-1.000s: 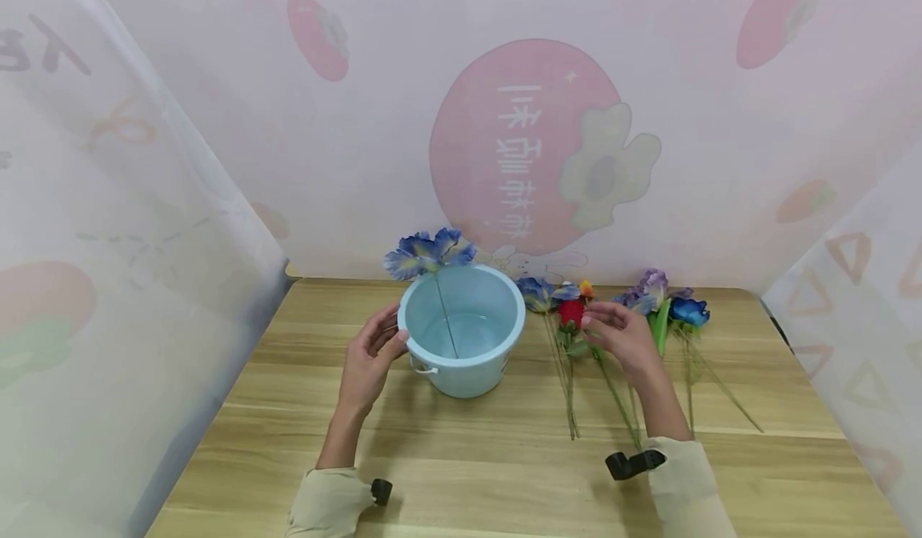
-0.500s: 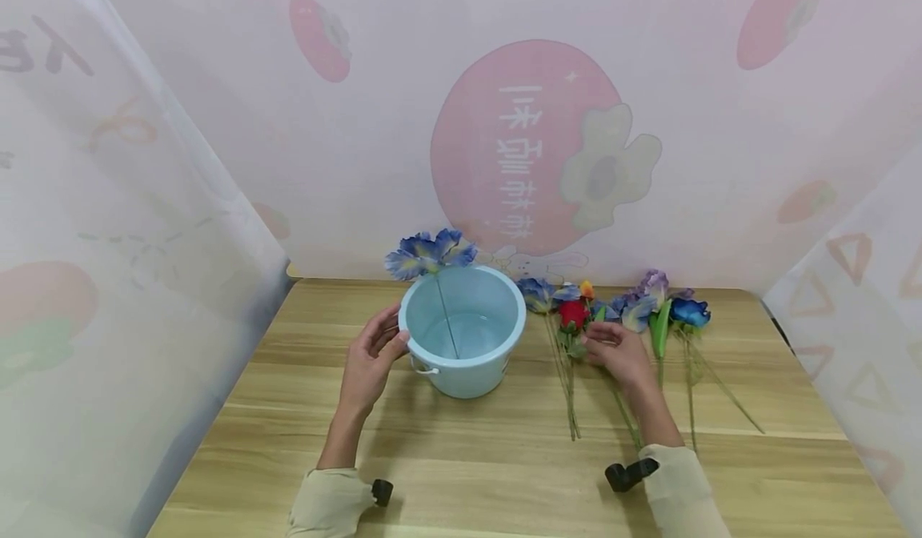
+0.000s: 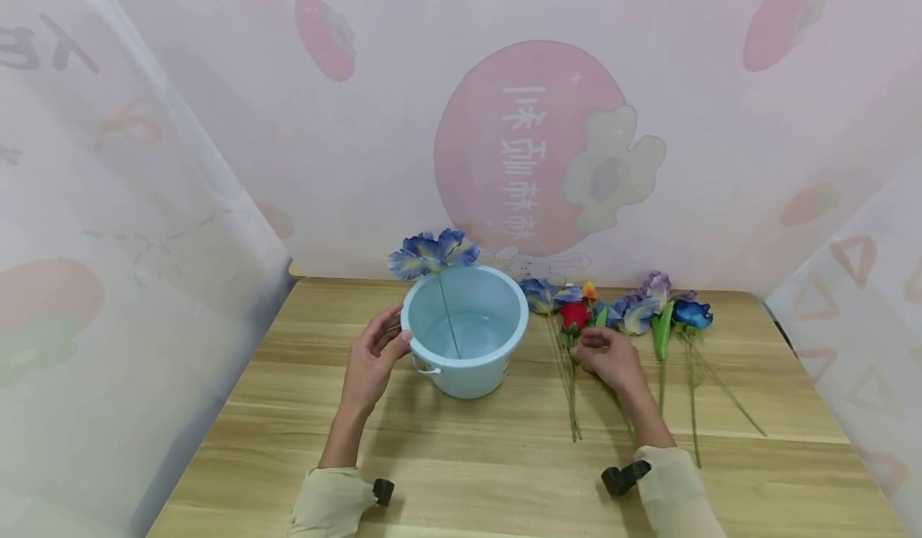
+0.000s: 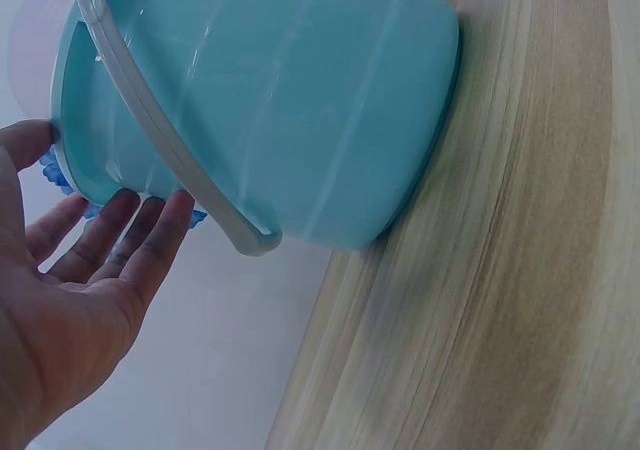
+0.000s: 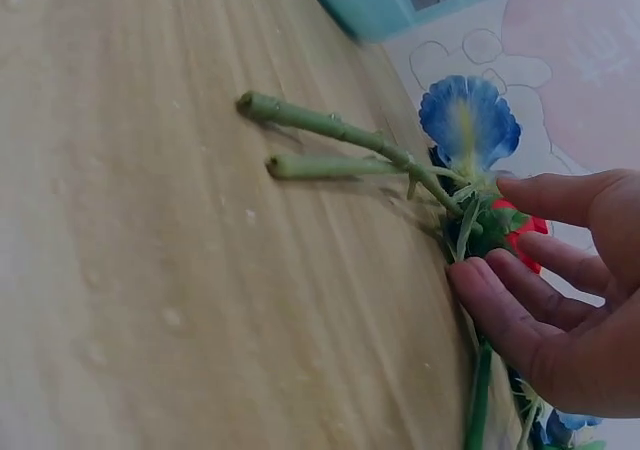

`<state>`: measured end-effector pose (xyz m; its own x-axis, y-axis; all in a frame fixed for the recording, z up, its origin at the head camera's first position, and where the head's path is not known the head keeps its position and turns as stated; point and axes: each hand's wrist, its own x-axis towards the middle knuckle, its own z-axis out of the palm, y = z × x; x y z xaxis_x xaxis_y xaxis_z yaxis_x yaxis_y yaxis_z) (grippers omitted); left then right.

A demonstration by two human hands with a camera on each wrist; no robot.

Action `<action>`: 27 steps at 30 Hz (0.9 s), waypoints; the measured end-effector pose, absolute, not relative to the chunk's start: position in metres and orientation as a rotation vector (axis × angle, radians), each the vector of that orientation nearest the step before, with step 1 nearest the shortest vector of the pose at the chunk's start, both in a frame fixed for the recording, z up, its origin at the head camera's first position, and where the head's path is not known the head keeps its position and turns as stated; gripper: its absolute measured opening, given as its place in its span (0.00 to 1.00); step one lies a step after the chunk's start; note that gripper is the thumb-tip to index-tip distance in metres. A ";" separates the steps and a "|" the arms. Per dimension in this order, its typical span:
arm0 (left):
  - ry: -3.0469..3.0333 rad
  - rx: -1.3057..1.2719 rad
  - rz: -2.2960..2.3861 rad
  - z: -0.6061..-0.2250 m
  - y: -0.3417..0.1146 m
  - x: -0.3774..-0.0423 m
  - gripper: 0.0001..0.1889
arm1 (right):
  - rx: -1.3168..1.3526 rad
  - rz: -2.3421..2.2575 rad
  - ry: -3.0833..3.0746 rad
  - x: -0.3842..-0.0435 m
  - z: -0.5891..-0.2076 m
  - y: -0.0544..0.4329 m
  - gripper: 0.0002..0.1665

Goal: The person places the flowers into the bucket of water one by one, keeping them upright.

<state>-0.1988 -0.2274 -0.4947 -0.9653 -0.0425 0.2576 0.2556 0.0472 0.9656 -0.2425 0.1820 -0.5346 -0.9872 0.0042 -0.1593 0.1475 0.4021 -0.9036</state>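
A light blue bucket [image 3: 464,378] stands on the table, a blue artificial iris [image 3: 432,254] leaning inside it with its bloom above the back rim. My left hand [image 3: 370,362] holds the bucket's near-left rim; in the left wrist view the thumb and fingertips touch it beside the white handle [image 4: 150,115]. At the right, my right hand [image 3: 611,355] is at a red artificial rose [image 3: 574,315]. The right wrist view has thumb and fingers parted around the rose's green stem [image 5: 340,130], the red petals partly hidden behind the fingers.
Next to the rose lie another blue iris [image 3: 542,295], a small orange bud [image 3: 589,291], purple-blue flowers [image 3: 655,288], a green closed bud [image 3: 663,330] and a dark blue flower [image 3: 693,314]. Their stems point towards the front. A printed cloth wall [image 3: 360,162] borders the wooden table [image 3: 461,458].
My right hand has moved slightly left and towards the front, down from the rose's bloom to its stem. The left hand has stayed at the bucket.
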 end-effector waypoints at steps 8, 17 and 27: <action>-2.101 -0.233 -2.025 -0.494 -0.227 -0.198 0.28 | 0.061 -1.644 2.578 -0.240 -0.540 0.172 0.38; -2.096 -0.240 -2.029 -0.495 -0.227 -0.198 0.28 | 0.126 -1.688 2.488 -0.239 -0.538 0.165 0.30; -2.097 -0.235 -2.030 -0.496 -0.228 -0.199 0.28 | 0.156 -1.862 2.270 -0.234 -0.536 0.170 0.19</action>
